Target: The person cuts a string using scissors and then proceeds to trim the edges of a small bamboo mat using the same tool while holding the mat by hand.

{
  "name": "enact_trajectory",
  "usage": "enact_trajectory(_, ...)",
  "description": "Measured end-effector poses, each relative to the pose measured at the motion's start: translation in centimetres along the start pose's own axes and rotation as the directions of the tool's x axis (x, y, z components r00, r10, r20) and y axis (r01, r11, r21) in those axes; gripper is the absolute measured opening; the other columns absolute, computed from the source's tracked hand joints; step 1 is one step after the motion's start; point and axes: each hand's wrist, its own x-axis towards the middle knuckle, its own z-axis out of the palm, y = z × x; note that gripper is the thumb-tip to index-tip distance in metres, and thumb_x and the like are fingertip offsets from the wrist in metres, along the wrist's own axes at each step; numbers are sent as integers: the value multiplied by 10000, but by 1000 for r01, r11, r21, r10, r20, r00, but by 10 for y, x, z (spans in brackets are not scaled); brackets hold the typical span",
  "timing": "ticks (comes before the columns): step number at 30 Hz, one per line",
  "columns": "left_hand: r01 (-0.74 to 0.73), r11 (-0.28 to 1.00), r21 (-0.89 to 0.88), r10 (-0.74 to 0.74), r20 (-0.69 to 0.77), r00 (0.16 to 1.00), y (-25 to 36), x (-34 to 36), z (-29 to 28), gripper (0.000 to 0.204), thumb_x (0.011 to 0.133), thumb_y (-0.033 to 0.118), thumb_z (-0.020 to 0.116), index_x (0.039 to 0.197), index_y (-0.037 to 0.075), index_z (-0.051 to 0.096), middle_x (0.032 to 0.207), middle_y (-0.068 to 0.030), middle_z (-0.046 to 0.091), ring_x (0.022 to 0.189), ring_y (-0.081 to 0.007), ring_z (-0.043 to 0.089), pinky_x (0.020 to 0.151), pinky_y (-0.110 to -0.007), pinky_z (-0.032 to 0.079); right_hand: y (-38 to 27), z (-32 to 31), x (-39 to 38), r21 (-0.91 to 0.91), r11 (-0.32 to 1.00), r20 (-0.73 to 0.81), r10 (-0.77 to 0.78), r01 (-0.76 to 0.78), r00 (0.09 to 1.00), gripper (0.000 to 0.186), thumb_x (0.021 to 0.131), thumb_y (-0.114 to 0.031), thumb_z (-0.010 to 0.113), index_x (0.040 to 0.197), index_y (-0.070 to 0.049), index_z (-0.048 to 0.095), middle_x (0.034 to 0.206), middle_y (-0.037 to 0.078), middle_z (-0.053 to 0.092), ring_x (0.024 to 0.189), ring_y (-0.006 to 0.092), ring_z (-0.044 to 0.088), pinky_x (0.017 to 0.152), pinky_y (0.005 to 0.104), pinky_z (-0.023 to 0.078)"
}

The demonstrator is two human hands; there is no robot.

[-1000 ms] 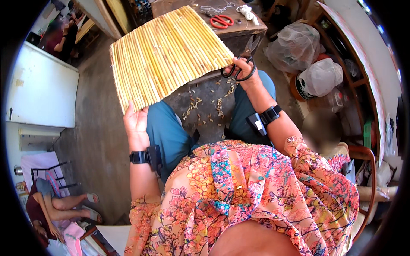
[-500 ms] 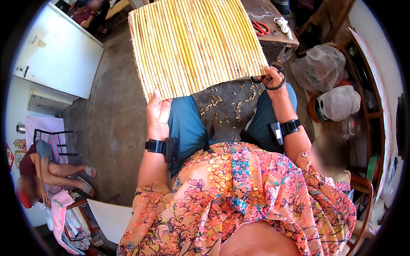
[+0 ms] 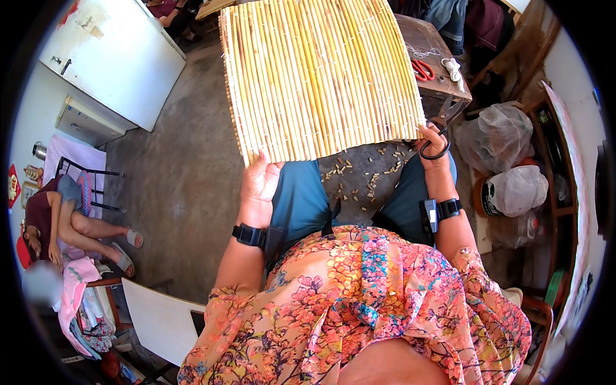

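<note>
A mat of yellow reed stalks [image 3: 324, 77], bound side by side with white thread, is held up in front of me above my knees. My left hand [image 3: 260, 183] pinches its near left corner, the thumb lying on top. At the near right corner, my right hand [image 3: 434, 149] grips the edge. Black-handled scissors [image 3: 438, 153] hang from that same hand, one loop around the fingers. Their blades point away toward the table and are partly hidden.
Red-handled scissors [image 3: 422, 70] and a white cord bundle [image 3: 453, 69] lie on the wooden table [image 3: 410, 35]. Short cut stalk pieces [image 3: 371, 185] litter the floor between my legs. Bagged containers [image 3: 513, 190] stand at right. A seated person [image 3: 70, 218] is at left.
The whole view has shifted, so the room, mat and hands all appear farther right and a little lower. Both hands keep hold of the same mat corners.
</note>
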Motion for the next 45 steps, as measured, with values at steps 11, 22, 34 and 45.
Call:
enact_trajectory(11,-85,996,-21,83,-69,994,6,-3,16,571,795,129,656,1297,67,392,1269,-70,493,1136,-222,500,944,-395,423,14,-10,14,40,998,-128,-40,45,991,121,757,-59,628,777,-81,511,746,12,554,650,124,537,536,231,393)
enact_trajectory(22,-566,774,285,565,93,820,59,20,62,568,778,24,642,1292,0,400,1278,-102,473,1158,-227,465,1025,-388,313,-60,36,-11,-121,990,-122,-84,69,989,184,852,-146,594,970,-44,496,886,112,605,731,173,601,606,274,477)
enact_trajectory(34,-898,-57,435,-2,900,436,95,-11,152,191,732,93,617,918,93,660,1031,-151,623,990,-332,594,818,-360,510,-76,-39,12,380,924,529,-175,-47,830,469,938,-372,402,1219,1,455,1100,183,590,985,243,577,871,361,451)
enact_trajectory(45,-847,55,529,-103,846,522,88,-3,129,262,694,50,639,953,81,670,1071,-128,610,1030,-313,573,858,-368,483,-76,-40,-17,507,719,608,94,-476,789,471,899,-359,481,1164,28,522,1045,185,619,932,278,624,796,378,521)
